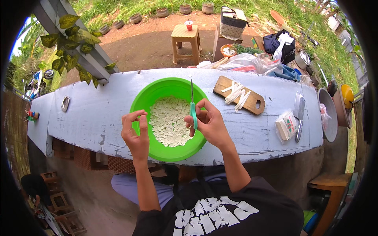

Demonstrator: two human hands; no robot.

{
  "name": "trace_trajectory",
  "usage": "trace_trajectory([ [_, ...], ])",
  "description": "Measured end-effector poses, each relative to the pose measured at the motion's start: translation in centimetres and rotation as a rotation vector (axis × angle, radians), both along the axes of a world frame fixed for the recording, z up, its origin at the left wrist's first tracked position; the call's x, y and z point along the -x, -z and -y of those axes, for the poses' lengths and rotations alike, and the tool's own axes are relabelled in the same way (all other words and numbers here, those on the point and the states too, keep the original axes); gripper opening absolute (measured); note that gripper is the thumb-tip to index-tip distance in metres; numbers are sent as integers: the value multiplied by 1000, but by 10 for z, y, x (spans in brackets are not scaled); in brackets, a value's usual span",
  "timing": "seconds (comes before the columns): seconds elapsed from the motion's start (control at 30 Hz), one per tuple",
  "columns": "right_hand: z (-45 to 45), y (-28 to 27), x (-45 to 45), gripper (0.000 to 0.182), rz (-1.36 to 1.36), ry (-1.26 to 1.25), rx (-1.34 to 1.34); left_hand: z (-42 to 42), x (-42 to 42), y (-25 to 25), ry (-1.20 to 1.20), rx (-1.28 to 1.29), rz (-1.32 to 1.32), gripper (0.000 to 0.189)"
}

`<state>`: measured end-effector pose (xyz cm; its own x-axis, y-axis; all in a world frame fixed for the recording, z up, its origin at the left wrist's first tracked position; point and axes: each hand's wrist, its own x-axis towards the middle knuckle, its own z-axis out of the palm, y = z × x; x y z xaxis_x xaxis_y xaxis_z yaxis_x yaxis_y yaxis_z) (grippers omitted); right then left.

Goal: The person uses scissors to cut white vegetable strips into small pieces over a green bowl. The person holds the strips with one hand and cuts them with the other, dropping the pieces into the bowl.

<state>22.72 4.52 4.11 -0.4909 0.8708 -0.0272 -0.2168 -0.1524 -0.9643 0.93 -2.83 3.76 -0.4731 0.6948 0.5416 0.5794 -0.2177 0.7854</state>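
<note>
In my right hand [208, 122] is a pair of scissors [193, 113] with teal handles, its blades pointing away from me over the right side of a green plastic basin [174, 155]. Many small, pale, flat cut pieces [169, 122] cover the basin's bottom. My left hand [135, 129] is raised at the basin's left rim, thumb and fingertips close together; whether something small is between them cannot be told. Right of the basin, several pale strips [237, 93] lie across a wooden cutting board [256, 101] with a handle hole.
A cleaver [299, 106] and a wrapped white packet [286, 125] lie at the table's right, near metal basins [327, 118]. Plastic bags [251, 63] line the far edge. A metal post [88, 56] with a leafy vine meets the table at left. Another person [35, 188] bends at lower left.
</note>
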Motion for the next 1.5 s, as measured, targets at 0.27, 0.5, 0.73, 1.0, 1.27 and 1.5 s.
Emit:
trace_trajectory([
  [0.27, -7, 42, -145, 17, 352, 458, 41, -15, -154, 2, 553, 83, 28, 13],
  [0.5, -3, 81, -203, 13, 442, 489, 116, -78, -236, 57, 523, 288, 22, 19],
  [0.73, -9, 82, -204, 21, 364, 479, 156, -124, -247, 88, 332, 336, -362, 23],
  [1.0, -10, 86, -209, 12, 339, 459, 164, -127, -251, 93, 264, 324, -445, 13],
  [1.27, -7, 76, -207, 15, 287, 411, 149, -105, -246, 47, 381, 304, -194, 9],
  [1.5, -8, 34, -170, 17, 114, 293, 92, -49, -190, -28, 492, 300, 170, 12],
])
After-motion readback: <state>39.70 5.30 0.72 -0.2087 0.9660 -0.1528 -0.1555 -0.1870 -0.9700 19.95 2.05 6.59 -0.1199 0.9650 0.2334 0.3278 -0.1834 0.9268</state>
